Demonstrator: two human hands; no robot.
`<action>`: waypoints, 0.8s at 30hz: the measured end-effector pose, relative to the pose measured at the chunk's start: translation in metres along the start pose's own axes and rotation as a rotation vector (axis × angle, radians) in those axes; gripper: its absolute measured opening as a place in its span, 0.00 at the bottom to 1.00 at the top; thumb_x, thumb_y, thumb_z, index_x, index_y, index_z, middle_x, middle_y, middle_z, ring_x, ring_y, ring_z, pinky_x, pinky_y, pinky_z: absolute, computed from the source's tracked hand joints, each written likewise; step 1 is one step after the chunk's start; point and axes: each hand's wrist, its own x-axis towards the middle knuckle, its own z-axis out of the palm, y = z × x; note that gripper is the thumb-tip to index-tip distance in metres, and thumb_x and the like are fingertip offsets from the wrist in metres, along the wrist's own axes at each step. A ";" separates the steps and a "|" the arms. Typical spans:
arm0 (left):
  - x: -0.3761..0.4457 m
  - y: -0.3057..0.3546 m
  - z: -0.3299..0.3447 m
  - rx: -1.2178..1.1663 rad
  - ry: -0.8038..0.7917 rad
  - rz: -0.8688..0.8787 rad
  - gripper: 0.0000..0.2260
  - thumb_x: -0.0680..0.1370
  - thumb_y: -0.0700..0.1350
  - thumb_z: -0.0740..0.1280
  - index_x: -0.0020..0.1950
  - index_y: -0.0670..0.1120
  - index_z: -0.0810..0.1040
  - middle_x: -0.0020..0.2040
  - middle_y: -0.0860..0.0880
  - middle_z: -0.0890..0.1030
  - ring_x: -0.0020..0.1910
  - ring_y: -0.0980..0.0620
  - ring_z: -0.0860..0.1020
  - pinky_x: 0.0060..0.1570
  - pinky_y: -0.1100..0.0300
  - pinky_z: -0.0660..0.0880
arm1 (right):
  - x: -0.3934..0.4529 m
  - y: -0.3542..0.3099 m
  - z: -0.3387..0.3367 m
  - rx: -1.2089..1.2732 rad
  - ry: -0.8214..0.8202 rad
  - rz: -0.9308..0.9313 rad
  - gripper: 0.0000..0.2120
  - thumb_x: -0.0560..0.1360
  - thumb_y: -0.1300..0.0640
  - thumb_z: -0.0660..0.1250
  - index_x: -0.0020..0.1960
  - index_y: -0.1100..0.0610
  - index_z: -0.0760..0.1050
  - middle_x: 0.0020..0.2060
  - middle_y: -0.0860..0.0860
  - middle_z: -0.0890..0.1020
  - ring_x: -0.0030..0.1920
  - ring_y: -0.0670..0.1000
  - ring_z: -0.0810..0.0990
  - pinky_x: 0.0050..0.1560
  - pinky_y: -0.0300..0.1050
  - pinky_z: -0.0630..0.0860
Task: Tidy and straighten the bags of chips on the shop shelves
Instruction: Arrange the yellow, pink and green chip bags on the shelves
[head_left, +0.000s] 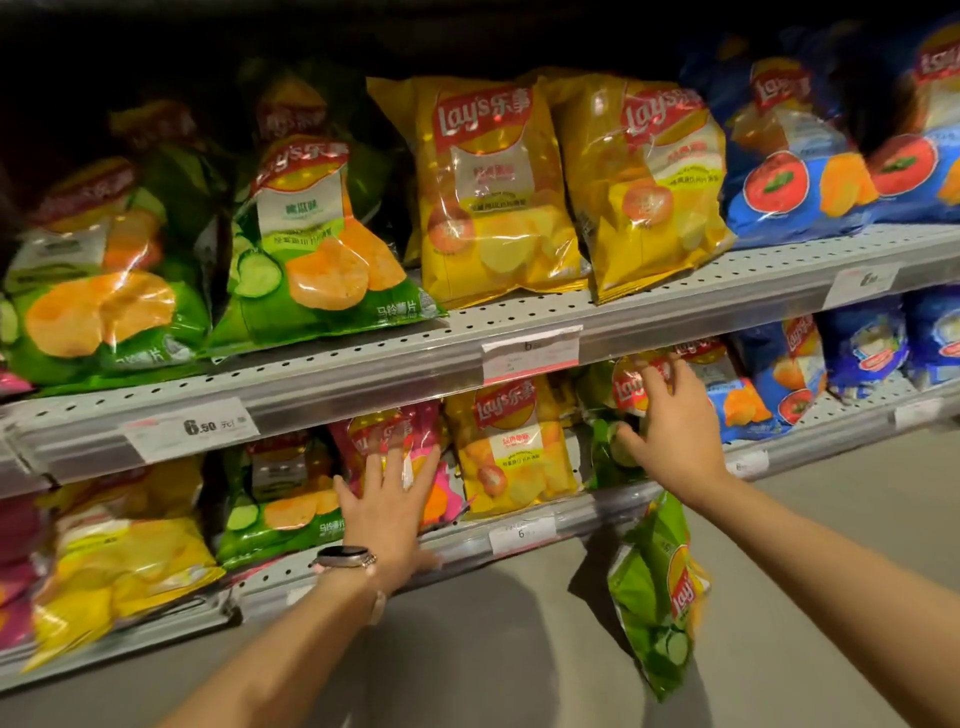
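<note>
The right hand (670, 421), fingers curled on a crinkly green foil chip bag (615, 447) lying at its nine o'clock, is nearer than the flat-fingered left hand (387, 512).

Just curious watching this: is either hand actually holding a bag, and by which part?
The right hand grips a green bag on the lower shelf near its top. The left hand lies flat on a pink bag, holding nothing.

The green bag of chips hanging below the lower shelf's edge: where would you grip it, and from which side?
Probably grip the green bag of chips near its upper end, coming from the front. It hangs tilted, apparently unsupported, under the right hand, with nothing in front. Its puffed middle looks harder to pinch.
</note>
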 end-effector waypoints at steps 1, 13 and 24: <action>0.001 0.000 0.003 -0.017 -0.010 -0.008 0.56 0.65 0.65 0.73 0.75 0.59 0.33 0.78 0.45 0.43 0.77 0.40 0.43 0.70 0.33 0.49 | 0.001 0.001 0.004 -0.005 -0.010 0.037 0.33 0.68 0.52 0.74 0.68 0.59 0.66 0.70 0.63 0.63 0.68 0.64 0.64 0.63 0.58 0.69; 0.011 -0.009 0.010 -0.002 0.022 0.067 0.46 0.75 0.46 0.71 0.77 0.57 0.38 0.78 0.43 0.44 0.76 0.39 0.48 0.72 0.45 0.59 | 0.015 0.007 0.044 0.045 -0.144 0.233 0.41 0.71 0.55 0.73 0.76 0.51 0.53 0.75 0.62 0.52 0.69 0.67 0.63 0.62 0.60 0.71; 0.017 -0.011 0.018 0.012 0.068 0.074 0.47 0.73 0.49 0.73 0.77 0.56 0.40 0.77 0.42 0.50 0.75 0.38 0.52 0.70 0.45 0.63 | 0.011 0.012 0.048 0.141 0.042 0.230 0.39 0.69 0.58 0.75 0.74 0.53 0.58 0.70 0.62 0.62 0.67 0.67 0.66 0.57 0.63 0.72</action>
